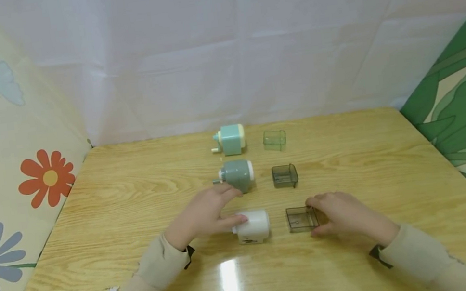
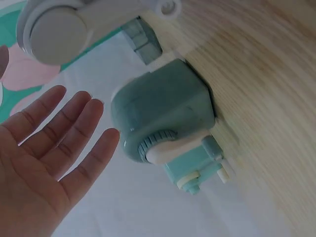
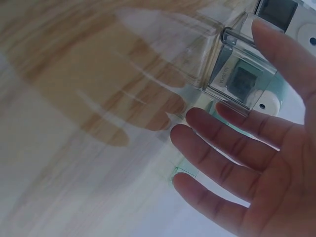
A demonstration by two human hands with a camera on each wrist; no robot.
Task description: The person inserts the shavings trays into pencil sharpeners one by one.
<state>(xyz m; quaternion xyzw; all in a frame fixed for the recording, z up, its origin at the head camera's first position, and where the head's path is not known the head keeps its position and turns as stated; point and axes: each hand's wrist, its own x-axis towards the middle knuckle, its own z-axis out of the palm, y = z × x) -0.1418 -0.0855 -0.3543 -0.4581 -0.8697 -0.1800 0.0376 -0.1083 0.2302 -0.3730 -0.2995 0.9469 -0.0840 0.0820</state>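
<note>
wooden desk (image 1: 133,187), six items in two columns. left hand (image 1: 200,215): fingers straight and spread, nothing grasped; its fingertips lie against the crank end of the white sharpener (image 1: 252,226), which stands just beyond the fingertips; the wrist view shows the palm open, with the grey-green sharpener (image 1: 236,175) just past the fingers and the mint sharpener (image 1: 229,139) farther beyond that. right hand (image 1: 343,212): fingers relaxed and extended, closed on nothing; it rests beside the clear tray (image 1: 300,218), thumb and forefinger at the tray's near wall, contact likely but no firm grip visible. past this hand's fingertips stand the smoky tray (image 1: 285,176) and, farther off, the green tray (image 1: 274,140), each well apart from its sharpener. status, judged: all three trays sit outside their sharpener bodies, each level with one body in its row; none is inserted. the nearest pair, white sharpener and clear tray, appears to be the one in hand, with both hands just arriving at it; the joining of that pair looks not yet begun, and the two farther pairs lie untouched.
</note>
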